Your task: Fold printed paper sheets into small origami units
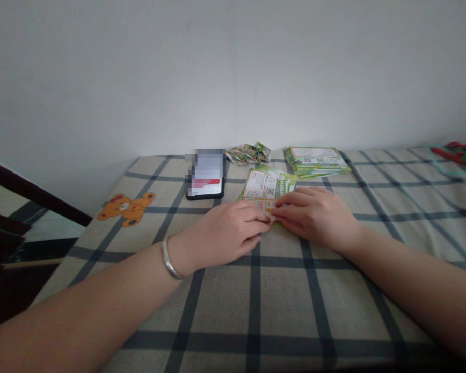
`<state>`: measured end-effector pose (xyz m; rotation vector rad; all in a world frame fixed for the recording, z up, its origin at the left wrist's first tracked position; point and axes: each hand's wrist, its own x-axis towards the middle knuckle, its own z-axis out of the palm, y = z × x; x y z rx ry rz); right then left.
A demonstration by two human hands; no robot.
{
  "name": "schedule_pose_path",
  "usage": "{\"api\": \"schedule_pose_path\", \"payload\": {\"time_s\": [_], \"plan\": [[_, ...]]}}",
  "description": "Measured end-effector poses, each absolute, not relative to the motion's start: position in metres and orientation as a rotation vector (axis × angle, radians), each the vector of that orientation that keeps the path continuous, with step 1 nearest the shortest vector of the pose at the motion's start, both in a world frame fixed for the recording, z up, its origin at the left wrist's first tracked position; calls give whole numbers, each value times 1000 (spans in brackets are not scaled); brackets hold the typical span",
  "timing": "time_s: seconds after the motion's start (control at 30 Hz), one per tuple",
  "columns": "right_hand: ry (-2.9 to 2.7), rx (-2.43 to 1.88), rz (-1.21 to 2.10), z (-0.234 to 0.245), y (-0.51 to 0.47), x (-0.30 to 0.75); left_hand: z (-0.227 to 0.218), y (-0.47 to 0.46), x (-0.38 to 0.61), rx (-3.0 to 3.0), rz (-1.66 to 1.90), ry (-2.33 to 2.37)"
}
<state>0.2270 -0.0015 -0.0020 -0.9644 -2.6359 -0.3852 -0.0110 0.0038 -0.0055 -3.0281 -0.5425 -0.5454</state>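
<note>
The near tablecloth (229, 305) offers passage; phone (206, 173) and card stack (316, 158) obstruct the back.

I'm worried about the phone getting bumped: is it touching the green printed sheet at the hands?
Apart. The head view shows a strip of checked tablecloth between the phone and the green printed sheet.

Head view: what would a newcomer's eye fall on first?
Probably the left hand, with a silver bracelet at its wrist, and the right hand, their fingertips close together at the near end of a green sheet. Next, the flat orange bear on the left of the checked cloth. Then the phone with its lit screen, left of the sheet.
</note>
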Motion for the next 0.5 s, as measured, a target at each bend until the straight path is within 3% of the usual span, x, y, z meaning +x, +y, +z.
{"api": "schedule_pose_path", "payload": {"time_s": [0.5], "plan": [[-2637,-929,-288,-7,4,229,-6,8,-14,-3000,-496,-512]]}}
